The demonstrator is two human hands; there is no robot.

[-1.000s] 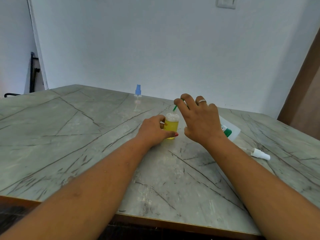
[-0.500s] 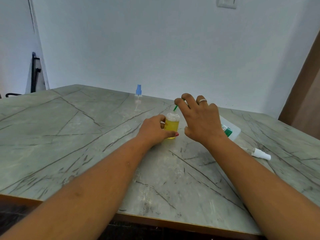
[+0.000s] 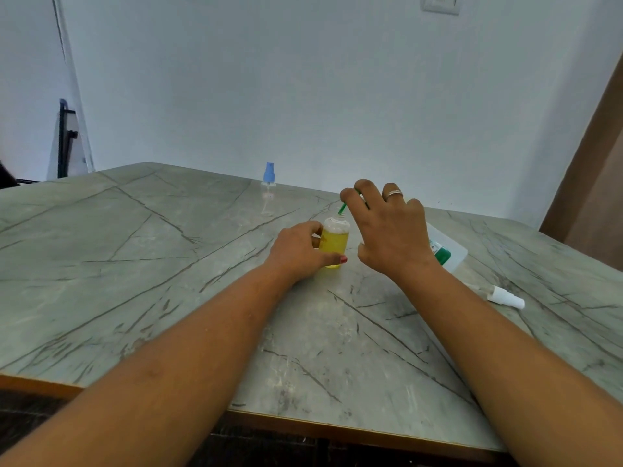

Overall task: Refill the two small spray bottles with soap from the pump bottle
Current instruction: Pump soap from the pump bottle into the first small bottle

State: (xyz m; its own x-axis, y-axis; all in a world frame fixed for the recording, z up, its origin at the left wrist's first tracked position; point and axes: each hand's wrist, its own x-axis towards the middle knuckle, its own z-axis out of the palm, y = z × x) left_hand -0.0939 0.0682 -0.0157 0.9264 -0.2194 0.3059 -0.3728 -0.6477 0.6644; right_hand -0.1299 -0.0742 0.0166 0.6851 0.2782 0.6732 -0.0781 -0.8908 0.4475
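A small clear bottle [image 3: 334,242], mostly full of yellow soap and without its cap, stands upright mid-table. My left hand [image 3: 298,251] grips it from the left, thumb across its base. My right hand [image 3: 387,230] rests on top of the pump bottle [image 3: 450,252], fingers curled over the pump head. The pump's green nozzle [image 3: 343,208] points down into the small bottle's mouth. Most of the pump bottle is hidden behind my hand. A second small clear bottle with a blue spray cap [image 3: 268,188] stands farther back.
A white spray cap [image 3: 505,296] lies on its side on the marble-patterned table [image 3: 135,264], to the right of my right forearm. The table's front edge runs just below my arms. A brown door frame [image 3: 593,197] stands at the right.
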